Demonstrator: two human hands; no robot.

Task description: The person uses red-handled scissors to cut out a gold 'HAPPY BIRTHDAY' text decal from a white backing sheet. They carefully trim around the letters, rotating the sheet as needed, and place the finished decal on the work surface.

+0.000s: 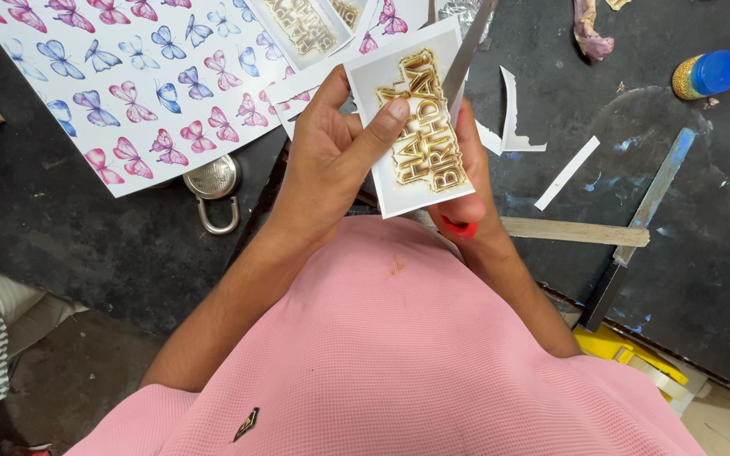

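My left hand holds a white printed card with gold lettering, thumb pressed on its face. My right hand sits mostly hidden behind the card and grips red-handled scissors, whose grey blades rise past the card's upper right edge. Both hands are held above my pink shirt, over the edge of a dark worktable.
A large sheet of pink and blue butterfly prints lies at upper left, a metal padlock below it. White paper offcuts and a strip lie to the right, with metal rulers and a blue-capped glitter bottle.
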